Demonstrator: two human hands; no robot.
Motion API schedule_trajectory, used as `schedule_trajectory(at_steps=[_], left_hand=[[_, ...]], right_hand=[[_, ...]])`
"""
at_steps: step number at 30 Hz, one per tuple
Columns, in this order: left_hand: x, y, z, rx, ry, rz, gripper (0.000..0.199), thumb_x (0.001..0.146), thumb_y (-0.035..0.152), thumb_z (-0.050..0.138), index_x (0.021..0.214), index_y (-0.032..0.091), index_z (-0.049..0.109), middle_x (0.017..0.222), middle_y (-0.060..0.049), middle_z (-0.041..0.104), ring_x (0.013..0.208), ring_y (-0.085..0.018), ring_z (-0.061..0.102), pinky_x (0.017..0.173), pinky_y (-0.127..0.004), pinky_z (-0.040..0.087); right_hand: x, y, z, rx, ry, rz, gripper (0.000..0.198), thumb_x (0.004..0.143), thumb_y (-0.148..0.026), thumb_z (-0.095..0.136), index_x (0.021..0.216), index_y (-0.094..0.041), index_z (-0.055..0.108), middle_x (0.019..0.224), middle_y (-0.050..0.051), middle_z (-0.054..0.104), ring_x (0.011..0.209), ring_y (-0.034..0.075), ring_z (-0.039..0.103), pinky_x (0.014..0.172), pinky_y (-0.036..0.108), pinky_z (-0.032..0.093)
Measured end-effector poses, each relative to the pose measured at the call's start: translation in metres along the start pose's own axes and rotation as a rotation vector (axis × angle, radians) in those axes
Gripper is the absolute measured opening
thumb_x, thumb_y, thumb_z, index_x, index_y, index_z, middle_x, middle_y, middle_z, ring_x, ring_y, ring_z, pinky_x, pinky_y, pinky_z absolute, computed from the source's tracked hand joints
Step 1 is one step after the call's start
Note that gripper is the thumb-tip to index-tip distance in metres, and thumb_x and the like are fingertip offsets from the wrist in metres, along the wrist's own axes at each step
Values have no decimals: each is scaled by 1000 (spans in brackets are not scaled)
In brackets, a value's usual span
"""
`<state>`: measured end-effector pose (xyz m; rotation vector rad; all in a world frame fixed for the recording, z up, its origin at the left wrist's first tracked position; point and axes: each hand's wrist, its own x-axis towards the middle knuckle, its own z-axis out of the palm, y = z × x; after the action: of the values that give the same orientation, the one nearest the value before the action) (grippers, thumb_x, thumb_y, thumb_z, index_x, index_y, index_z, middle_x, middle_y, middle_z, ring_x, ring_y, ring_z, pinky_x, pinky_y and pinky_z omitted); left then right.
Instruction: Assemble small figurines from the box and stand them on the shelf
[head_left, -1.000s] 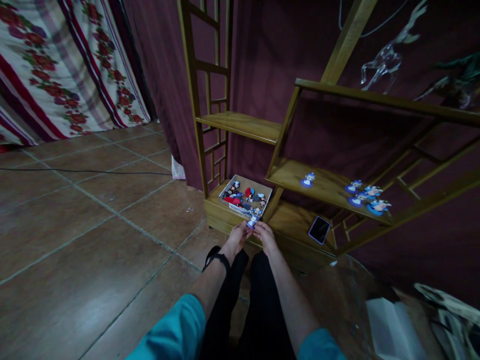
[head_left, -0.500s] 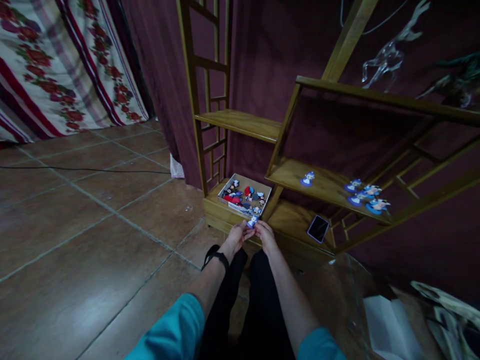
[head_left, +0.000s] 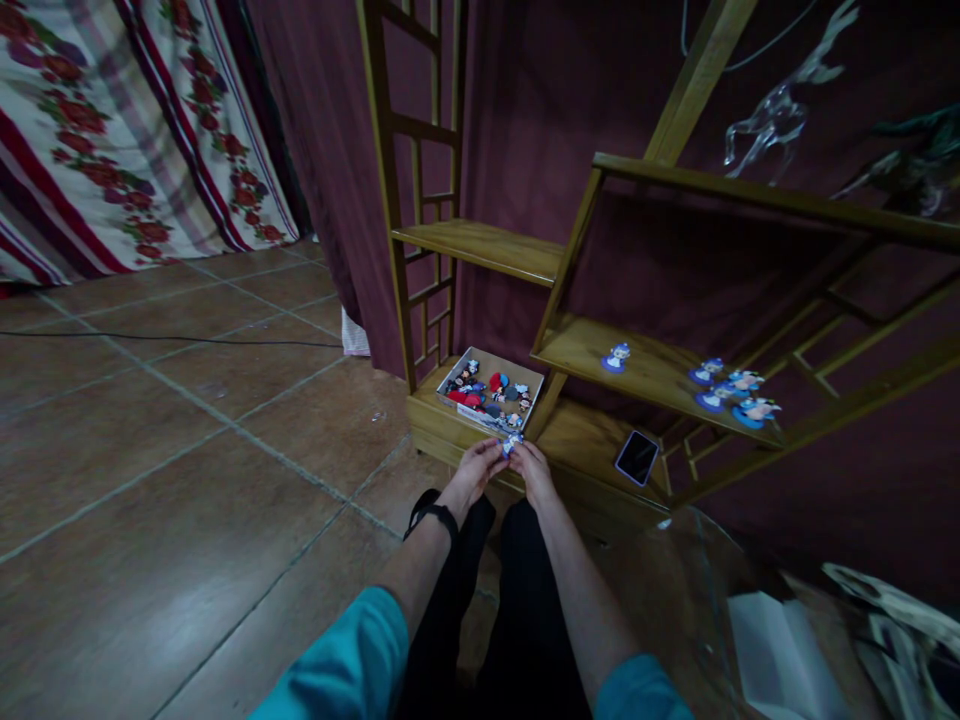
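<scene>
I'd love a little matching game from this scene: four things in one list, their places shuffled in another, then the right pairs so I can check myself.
Things
1. Purple-and-white figurine nearest the person
2. Cardboard box
3. Phone-like device
4. Clear animal figure

Places
A. Below the shelf where several figurines stand
B. High at the right, on the upper board
C. Between the left hand and right hand
D. Just beyond the hands, with many small toys inside

Pairs: 1-C, 2-D, 3-A, 4-B
</scene>
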<state>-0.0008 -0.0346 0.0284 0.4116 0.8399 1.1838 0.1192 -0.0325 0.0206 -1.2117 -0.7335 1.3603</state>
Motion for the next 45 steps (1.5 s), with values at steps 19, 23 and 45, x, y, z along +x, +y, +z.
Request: schedule_trajectory(at_steps=[19,23,45], left_hand=[[2,0,-3,20,25,12,30,67,15,70,94,17,58,85,-6,64,74,-13,61,70,-27,50],[3,5,-5,-67,292,138,22,72,23,66,91,20,55,80,-3,61,75,-12,60,69,-27,50],[4,0,-7,56,-30,-28,31,68,7,67,98,15,59,82,-6,67,72,-13,64,76,-29,51]], right_hand=[[3,2,-1,25,-29,-20,35,60,-43,71,86,-19,65,81,3,68,68,14,62,62,26,50],[3,1,-1,2,14,-12,36,59,-42,72,86,-19,65,79,4,68,67,15,61,60,26,49],[1,-2,1,65,-24,14,37,60,-42,70,87,-18,65,76,3,68,63,12,61,57,23,49]])
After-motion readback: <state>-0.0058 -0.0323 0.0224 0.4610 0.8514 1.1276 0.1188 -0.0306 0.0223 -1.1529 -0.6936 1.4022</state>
